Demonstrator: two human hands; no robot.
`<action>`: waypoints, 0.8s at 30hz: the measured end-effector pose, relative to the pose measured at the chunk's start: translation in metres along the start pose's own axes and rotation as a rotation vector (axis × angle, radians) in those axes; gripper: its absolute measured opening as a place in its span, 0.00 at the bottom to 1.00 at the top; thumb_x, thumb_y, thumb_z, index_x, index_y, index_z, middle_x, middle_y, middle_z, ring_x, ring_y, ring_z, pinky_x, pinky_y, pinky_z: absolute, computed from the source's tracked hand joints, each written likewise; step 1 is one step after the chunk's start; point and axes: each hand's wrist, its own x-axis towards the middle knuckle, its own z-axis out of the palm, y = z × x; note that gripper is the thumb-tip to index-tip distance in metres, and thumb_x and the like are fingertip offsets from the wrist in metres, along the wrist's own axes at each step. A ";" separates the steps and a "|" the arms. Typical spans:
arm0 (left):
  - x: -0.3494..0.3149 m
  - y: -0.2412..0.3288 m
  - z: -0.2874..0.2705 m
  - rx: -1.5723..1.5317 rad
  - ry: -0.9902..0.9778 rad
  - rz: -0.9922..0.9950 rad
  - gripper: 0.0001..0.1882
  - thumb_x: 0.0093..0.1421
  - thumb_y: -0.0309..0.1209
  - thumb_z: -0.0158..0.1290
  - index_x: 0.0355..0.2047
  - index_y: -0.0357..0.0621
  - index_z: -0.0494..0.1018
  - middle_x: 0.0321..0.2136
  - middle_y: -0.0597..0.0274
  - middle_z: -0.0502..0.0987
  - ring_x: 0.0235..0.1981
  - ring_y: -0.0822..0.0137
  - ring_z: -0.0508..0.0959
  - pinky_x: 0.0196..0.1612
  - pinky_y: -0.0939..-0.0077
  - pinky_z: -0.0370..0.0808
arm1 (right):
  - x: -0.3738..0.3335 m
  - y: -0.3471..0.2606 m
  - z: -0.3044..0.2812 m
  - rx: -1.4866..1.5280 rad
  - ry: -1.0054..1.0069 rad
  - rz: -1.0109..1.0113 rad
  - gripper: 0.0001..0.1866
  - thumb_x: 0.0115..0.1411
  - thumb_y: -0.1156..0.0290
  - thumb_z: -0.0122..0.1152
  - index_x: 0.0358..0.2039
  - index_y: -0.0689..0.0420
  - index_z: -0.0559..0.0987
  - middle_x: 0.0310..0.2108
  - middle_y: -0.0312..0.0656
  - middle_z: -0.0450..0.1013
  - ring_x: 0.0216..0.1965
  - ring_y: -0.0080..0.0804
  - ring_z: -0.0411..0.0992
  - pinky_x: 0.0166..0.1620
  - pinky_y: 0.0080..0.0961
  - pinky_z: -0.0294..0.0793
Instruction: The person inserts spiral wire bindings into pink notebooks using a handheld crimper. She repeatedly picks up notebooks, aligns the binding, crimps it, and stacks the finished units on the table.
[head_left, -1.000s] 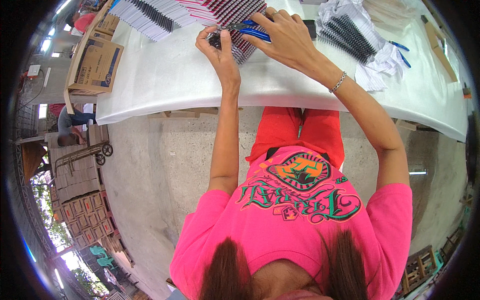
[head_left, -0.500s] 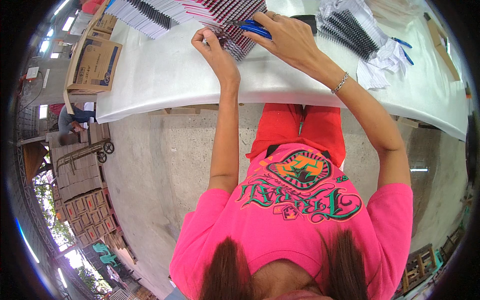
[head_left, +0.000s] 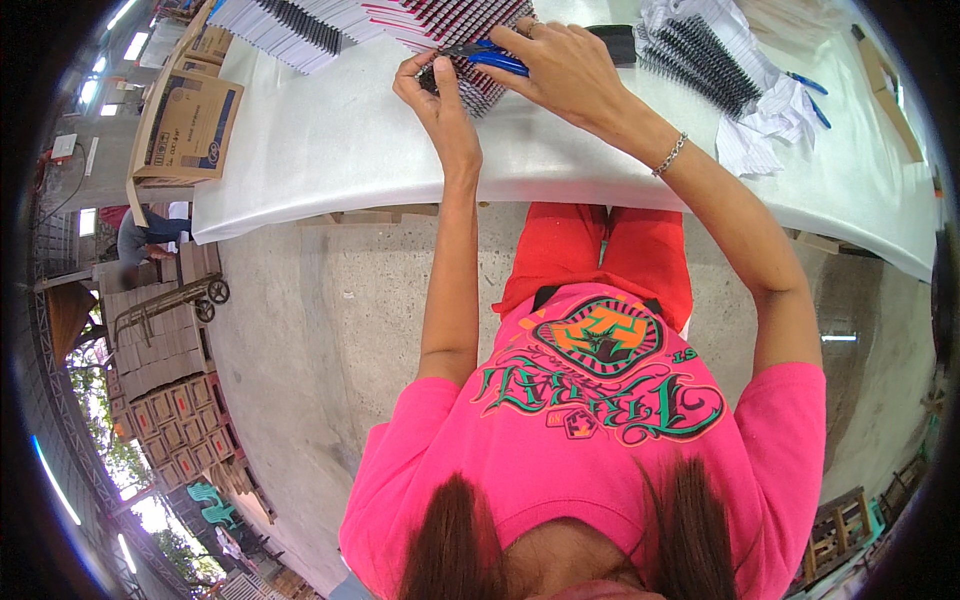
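Note:
A stack of spiral-bound notebooks [head_left: 478,25] with pink-red edges and dark wire coils lies at the table's far side, cut off by the upper edge. At its near left corner my left hand [head_left: 450,125] is closed, thumb and fingers pinching a coil end of a notebook. My right hand [head_left: 580,80] grips blue-handled cutting pliers [head_left: 498,63] from the right. Their dark jaws point left over the coils, close to my left fingertips. Whether the jaws touch wire cannot be made out.
More coil-bound notebooks [head_left: 290,25] lie at the far left, beside cardboard boxes [head_left: 190,125]. Black coils [head_left: 705,65] rest on crumpled white paper [head_left: 752,145] at the right, near a second blue-handled tool [head_left: 815,100]. The white-covered table [head_left: 330,150] has its near edge before me.
My right hand and the pliers have shifted slightly left, toward my left hand. My left thumb has moved a little right along the notebook coils.

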 end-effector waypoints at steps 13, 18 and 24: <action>-0.004 0.006 0.004 -0.118 0.072 -0.025 0.22 0.72 0.44 0.47 0.56 0.42 0.57 0.52 0.58 0.59 0.55 0.67 0.62 0.61 0.68 0.59 | -0.008 -0.003 -0.010 -0.049 -0.052 0.076 0.23 0.62 0.47 0.59 0.44 0.53 0.77 0.38 0.50 0.77 0.38 0.46 0.77 0.39 0.42 0.74; -0.007 -0.006 -0.003 -0.048 0.012 -0.030 0.22 0.71 0.43 0.49 0.55 0.40 0.60 0.51 0.58 0.60 0.54 0.66 0.64 0.60 0.68 0.60 | -0.002 -0.011 -0.019 0.040 -0.230 0.162 0.25 0.60 0.50 0.61 0.47 0.58 0.76 0.42 0.54 0.73 0.42 0.51 0.72 0.45 0.46 0.68; -0.007 -0.007 -0.001 0.011 0.022 -0.015 0.20 0.71 0.43 0.49 0.52 0.40 0.62 0.49 0.59 0.62 0.51 0.69 0.66 0.58 0.70 0.62 | -0.005 0.000 -0.002 -0.024 -0.065 0.020 0.22 0.63 0.45 0.58 0.43 0.51 0.78 0.35 0.48 0.79 0.34 0.45 0.80 0.34 0.41 0.78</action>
